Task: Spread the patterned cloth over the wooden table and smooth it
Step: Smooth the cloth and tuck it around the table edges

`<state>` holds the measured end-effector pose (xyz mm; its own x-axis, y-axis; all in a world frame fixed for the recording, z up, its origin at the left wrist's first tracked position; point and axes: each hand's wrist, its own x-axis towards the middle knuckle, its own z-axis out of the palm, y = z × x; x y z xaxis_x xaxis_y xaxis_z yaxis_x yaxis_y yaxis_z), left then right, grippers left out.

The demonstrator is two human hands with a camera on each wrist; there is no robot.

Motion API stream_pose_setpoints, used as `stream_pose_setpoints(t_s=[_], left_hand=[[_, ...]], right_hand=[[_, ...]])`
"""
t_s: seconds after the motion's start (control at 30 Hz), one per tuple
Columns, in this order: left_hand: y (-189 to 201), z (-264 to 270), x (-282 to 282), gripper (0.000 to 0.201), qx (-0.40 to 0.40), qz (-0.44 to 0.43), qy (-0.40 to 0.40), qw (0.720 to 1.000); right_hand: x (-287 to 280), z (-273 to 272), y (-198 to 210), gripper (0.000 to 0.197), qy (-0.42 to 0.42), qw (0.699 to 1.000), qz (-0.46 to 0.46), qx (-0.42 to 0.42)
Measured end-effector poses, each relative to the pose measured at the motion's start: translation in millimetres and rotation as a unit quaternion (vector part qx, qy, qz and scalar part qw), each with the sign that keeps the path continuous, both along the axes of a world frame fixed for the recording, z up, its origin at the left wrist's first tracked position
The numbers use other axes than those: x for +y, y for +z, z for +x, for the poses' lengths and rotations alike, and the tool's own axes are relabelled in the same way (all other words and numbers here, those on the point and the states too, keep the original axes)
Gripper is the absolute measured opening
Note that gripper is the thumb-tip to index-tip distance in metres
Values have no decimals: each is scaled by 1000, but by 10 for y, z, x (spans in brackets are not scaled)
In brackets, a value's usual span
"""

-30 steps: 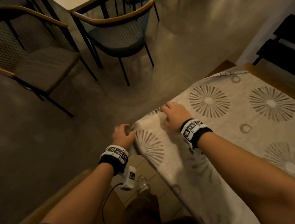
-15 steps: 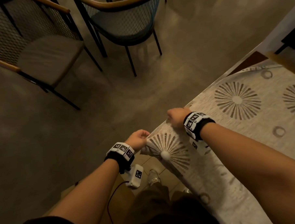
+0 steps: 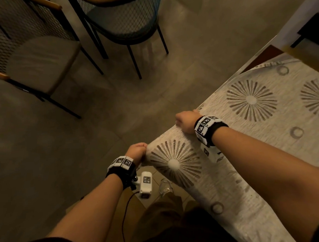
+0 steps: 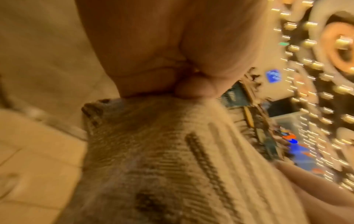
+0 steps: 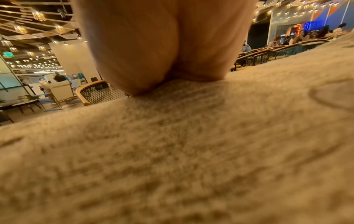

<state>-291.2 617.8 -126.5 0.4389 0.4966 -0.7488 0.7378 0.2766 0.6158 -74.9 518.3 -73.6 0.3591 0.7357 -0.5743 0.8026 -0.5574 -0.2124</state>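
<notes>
The patterned cloth (image 3: 256, 127), pale with grey sunburst and ring prints, covers the wooden table, whose bare edge (image 3: 305, 57) shows at the far right. The cloth's near corner hangs over the table's left end. My left hand (image 3: 138, 151) pinches that corner, seen close in the left wrist view as cloth (image 4: 172, 151) bunched under curled fingers (image 4: 193, 89). My right hand (image 3: 186, 121) grips the cloth's left edge further along, its fingers curled over the table edge and hidden. In the right wrist view the palm (image 5: 162, 53) rests on the cloth (image 5: 182, 151).
Two mesh-backed chairs stand on the tiled floor beyond the table's left end: a tan-seated chair (image 3: 37, 65) at far left and a dark chair (image 3: 121, 22) at top centre. My legs and a shoe (image 3: 165, 186) are below the hanging cloth.
Both hands have pulled the cloth's corner left and down over the table end; the bunched fold has flattened. My right hand went from pressing on top to gripping the edge.
</notes>
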Motion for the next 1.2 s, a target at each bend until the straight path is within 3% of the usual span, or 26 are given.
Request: stream_pose_setpoints(t_s=[0.13,0.27,0.37,0.5,0.57,0.67,0.73,0.83,1.0,1.1,1.2], left_hand=[[-111,10,-93,24,94,83,-113,986],[65,186,-41,16,13,107,-100,989],[302,379,51,16,-47,126,-84,987],[560,733,60,10,-84,150,-172,970],[715,1046,-12,16,-94,194,-267,939],[987,1685,-255,34,-90,270,-455,844],[1129,2119,-466,41,-99,285,-514,803],[1154,2785,-755,49,-111,294,-530,787],[1027,3744,-993,62,-72,336,-490,801],[876,4128,-1013,59,-45,330,-527,782],[772,4377,-1010,56,-49,324,-558,762]], right_hand=[[-60,2,8,22,-31,998,51,24],[-167,99,65,20,-107,983,136,58],[-272,260,199,20,-148,972,179,28],[-605,570,389,28,-185,966,175,-51],[-851,800,474,30,-213,963,151,-66],[-1269,1262,618,31,-254,959,94,-84],[-1501,1603,692,32,-278,951,75,-111],[-1748,2123,769,37,-300,944,59,-125],[-2049,2946,718,48,-351,922,55,-155],[-2162,3304,543,57,-356,919,37,-165],[-2146,3578,351,64,-346,930,29,-121]])
